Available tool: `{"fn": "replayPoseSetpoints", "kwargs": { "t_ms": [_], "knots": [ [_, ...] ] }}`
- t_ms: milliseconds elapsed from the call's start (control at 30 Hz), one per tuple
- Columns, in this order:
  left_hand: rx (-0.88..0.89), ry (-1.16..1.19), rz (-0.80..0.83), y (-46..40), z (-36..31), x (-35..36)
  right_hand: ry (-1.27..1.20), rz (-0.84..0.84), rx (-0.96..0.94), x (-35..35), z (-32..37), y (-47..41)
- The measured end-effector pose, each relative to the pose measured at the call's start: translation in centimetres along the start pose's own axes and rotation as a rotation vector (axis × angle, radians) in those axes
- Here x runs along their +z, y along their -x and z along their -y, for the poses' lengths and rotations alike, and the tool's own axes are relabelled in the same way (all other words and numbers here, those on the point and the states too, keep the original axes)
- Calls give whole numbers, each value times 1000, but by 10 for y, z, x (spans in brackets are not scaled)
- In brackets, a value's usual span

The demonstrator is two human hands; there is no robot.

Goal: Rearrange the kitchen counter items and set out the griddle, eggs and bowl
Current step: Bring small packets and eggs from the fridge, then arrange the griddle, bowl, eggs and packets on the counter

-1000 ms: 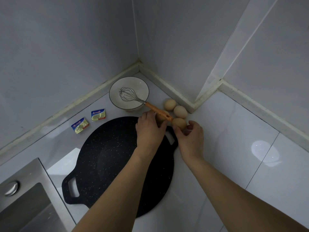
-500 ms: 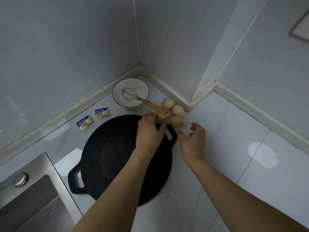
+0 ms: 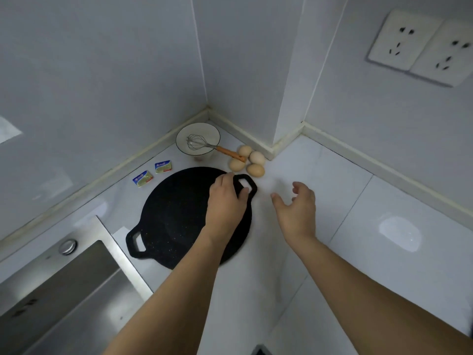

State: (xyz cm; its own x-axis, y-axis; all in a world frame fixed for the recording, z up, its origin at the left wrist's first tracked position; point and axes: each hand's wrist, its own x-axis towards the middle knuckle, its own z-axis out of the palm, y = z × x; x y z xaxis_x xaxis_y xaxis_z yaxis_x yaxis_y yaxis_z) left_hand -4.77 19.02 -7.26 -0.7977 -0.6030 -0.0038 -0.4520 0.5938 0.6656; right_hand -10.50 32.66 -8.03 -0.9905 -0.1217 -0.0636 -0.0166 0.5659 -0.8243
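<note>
Both of your hands have drawn back from the eggs since a second ago, when they were tucked in among them. Your left hand [image 3: 226,198] now lies over the far edge of the griddle [image 3: 179,216], its fingers [image 3: 225,178] curled at the far handle [image 3: 247,186], with the thumb reaching across the handle's slot; you can't tell for sure whether it truly grips the handle or only rests on it. Your right hand [image 3: 298,208] hovers over the bare table [image 3: 320,252] just right of the griddle, holding nothing, fingers loosely spread and slightly bent, thumb pointing left.

You have four eggs [image 3: 247,161] clustered together on the table just beyond the far handle, close to the jutting wall corner. Your bowl [image 3: 197,138] sits in the back corner, left of the eggs, with a whisk [image 3: 210,145] lying in it; the whisk's orange handle runs out over the rim and ends among the eggs. Your griddle lies flat on the table, its near handle [image 3: 137,243] pointing toward the sink [image 3: 64,290] at your lower left.

Two small butter packets [image 3: 152,172] lie on the table left of the griddle, near the wall. On the right-hand wall you can see a pair of white sockets [image 3: 419,48].
</note>
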Motion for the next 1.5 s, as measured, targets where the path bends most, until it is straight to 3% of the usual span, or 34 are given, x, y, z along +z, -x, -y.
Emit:
{"fn": "replayPoseSetpoints", "kwargs": {
  "t_ms": [400,867,1133,1500],
  "knots": [
    [218,22,79,133,-108,-18,-23,-208,52,-160,-20,111],
    [729,72,423,264,-221,32,15,-671,300,-313,-69,275],
    [922,95,595,396,-252,43,10,-876,453,-365,-104,412],
    [1071,115,652,642,-257,41,6,-1016,560,-448,-184,662]
  ]
}}
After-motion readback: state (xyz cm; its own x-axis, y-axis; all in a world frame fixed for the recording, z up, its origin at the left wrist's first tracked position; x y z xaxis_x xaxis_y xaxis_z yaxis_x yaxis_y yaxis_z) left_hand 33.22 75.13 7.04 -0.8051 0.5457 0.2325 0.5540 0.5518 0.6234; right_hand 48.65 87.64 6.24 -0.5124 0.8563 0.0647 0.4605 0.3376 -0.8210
